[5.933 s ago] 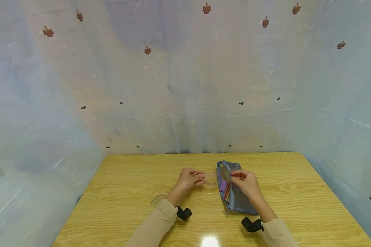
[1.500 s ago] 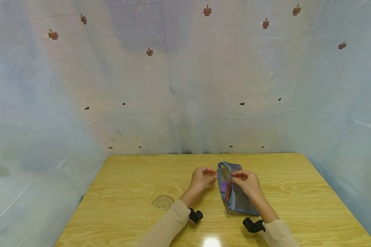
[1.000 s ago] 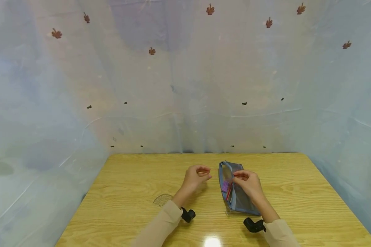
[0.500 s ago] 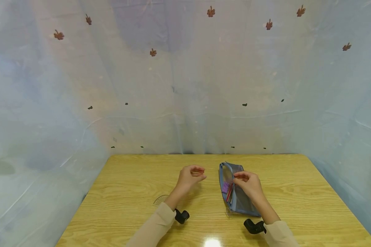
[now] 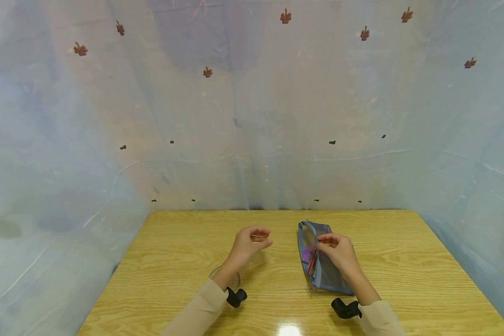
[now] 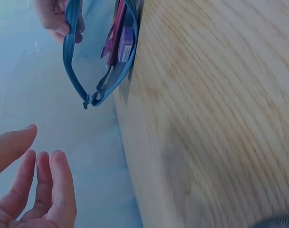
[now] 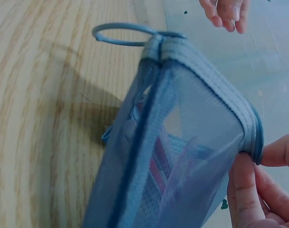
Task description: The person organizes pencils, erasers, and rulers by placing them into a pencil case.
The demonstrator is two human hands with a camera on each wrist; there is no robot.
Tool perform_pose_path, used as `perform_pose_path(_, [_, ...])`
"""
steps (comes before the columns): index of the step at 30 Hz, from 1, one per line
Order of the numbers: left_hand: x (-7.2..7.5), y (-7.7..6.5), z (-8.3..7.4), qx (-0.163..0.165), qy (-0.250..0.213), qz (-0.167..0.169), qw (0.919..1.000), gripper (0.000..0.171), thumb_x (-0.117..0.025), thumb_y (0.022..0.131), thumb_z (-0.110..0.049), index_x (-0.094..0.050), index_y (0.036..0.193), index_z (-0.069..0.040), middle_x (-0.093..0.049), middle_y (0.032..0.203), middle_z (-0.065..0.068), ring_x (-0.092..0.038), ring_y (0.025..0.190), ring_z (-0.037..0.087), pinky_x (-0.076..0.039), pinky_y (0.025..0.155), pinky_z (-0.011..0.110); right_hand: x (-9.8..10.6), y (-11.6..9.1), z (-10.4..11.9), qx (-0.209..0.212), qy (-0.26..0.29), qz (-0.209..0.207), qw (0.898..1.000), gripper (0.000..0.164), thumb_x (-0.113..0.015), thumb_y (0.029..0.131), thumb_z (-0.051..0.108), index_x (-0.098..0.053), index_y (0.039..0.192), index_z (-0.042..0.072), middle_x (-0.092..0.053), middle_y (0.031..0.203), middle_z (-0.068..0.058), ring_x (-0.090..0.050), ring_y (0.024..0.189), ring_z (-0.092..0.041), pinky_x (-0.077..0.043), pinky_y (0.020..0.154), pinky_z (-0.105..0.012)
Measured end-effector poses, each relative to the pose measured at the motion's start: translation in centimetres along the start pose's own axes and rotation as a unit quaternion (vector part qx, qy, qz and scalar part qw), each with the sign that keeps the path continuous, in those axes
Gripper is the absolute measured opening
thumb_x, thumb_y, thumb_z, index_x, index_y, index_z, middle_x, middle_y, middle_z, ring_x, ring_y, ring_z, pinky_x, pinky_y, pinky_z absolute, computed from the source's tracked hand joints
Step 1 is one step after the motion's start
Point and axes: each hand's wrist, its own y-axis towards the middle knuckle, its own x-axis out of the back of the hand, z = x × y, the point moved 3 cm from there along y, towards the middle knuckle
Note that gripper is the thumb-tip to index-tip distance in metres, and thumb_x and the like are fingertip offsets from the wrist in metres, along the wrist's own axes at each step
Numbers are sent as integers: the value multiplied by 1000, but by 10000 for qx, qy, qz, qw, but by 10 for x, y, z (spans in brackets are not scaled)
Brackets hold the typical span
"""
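Observation:
My right hand (image 5: 339,251) pinches the zippered edge of a blue mesh pencil pouch (image 5: 332,275) between thumb and fingers, and the pouch mouth gapes to the left. Inside are a small purple box-like item with a white label (image 6: 127,45) and red pencils (image 6: 117,35). Clear plastic shows through the mesh in the right wrist view. My left hand (image 5: 248,243) hovers left of the pouch, its thumb and fingers apart with nothing between them. A clear protractor (image 5: 236,281) lies on the table, partly hidden beneath my left wrist.
The wood-grain table (image 5: 172,242) reaches back to a pale curtain (image 5: 252,177). A ring-shaped loop (image 7: 123,34) sticks out from the near end of the pouch. Black wrist cameras (image 5: 237,297) sit on both wrists.
Earlier my left hand held a clear plastic piece at the pouch mouth. That piece has left the hand, which has since drawn back left, over the protractor. The right hand keeps its pinch.

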Motion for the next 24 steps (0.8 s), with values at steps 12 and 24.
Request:
perform_pose_path(12, [24,-16,3,172,469,119,9987,26,-78,89,-16,-73,114,-11,-69,115,13,-66,99,23,-58,80,32,1,-3,3,2,28,11,10000,21,-71,89,1,-70,108,-8,-69,101,-17,-65,82,-11,-55,72,-23])
perform_pose_path(24, [43,-27,15,152,804,25,9966,24,-77,90,-18,-73,112,-10,-69,113,12,-65,100,25,-57,82,38,0,-3,2,-8,-32,10,10000,20,-70,89,0,-71,108,-7,-69,101,-14,-65,85,-15,-54,72,-23])
